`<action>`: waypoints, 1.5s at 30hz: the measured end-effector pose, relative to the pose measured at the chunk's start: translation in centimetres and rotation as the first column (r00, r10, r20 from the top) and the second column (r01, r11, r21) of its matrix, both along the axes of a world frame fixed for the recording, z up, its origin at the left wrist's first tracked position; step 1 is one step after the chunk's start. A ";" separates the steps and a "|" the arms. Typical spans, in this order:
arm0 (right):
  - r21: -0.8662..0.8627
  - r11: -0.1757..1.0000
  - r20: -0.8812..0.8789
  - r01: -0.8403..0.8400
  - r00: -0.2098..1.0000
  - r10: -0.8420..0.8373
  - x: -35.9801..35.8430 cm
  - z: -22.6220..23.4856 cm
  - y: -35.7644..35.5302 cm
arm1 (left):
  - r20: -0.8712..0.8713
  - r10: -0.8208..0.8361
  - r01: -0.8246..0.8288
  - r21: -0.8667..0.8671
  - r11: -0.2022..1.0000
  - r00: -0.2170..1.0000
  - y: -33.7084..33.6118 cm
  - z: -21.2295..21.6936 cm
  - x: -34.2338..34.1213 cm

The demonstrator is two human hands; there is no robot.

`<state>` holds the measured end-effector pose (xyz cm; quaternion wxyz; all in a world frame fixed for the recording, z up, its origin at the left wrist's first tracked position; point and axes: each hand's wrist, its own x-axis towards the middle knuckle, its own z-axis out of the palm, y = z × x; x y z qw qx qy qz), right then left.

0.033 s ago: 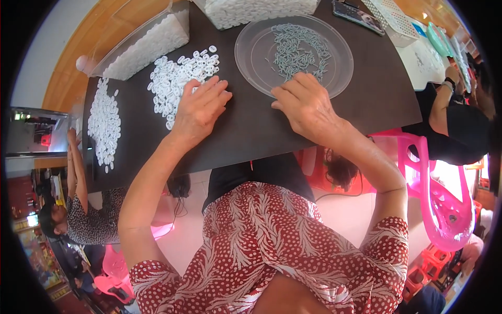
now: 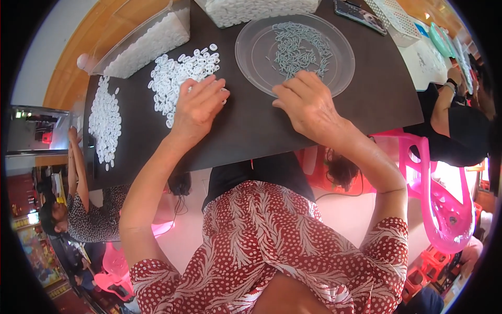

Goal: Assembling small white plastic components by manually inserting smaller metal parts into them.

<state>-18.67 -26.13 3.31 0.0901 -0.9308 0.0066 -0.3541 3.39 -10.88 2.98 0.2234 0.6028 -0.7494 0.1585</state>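
My left hand (image 2: pixel 198 107) hovers palm down at the near right edge of a heap of small white oval plastic pieces (image 2: pixel 170 86). Its fingers are bent, and a bit of white shows at the fingertips, seemingly one of these pieces. Over the near rim of a round clear plastic tray (image 2: pixel 251 68) is my right hand (image 2: pixel 308 104), its fingers curled together. Whatever lies in its fingertips is hidden. Small grey-green pin-like pieces (image 2: pixel 300 49) are spread in the tray, just beyond the right hand.
A second strip of white pieces (image 2: pixel 104 125) lies at the table's left. Two clear bins, one at back left (image 2: pixel 149 44) and one at back centre (image 2: pixel 256 13), hold white pieces. A phone (image 2: pixel 361 17) and white basket (image 2: pixel 392 23) are back right. People sit at both sides; a pink chair (image 2: pixel 449 225) stands right.
The fingers of my left hand have shifted very slightly. My right hand stays over the tray's near rim, and the pieces look unchanged.
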 end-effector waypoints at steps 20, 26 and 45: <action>0.108 0.994 0.225 0.018 0.973 -0.042 -1.8 1.8 0.6 | -0.055 0.282 -0.287 -0.125 0.950 0.958 1.7 -0.1 -1.5; 0.158 0.987 0.179 0.036 0.982 -0.065 -1.4 3.0 3.1 | -0.013 0.290 -0.290 -0.099 0.952 0.957 -0.9 -0.6 -1.2; 0.231 0.952 0.128 0.202 0.963 -0.235 0.7 2.2 1.8 | -0.234 0.002 -0.013 -0.046 0.999 0.972 -0.8 -0.1 -0.4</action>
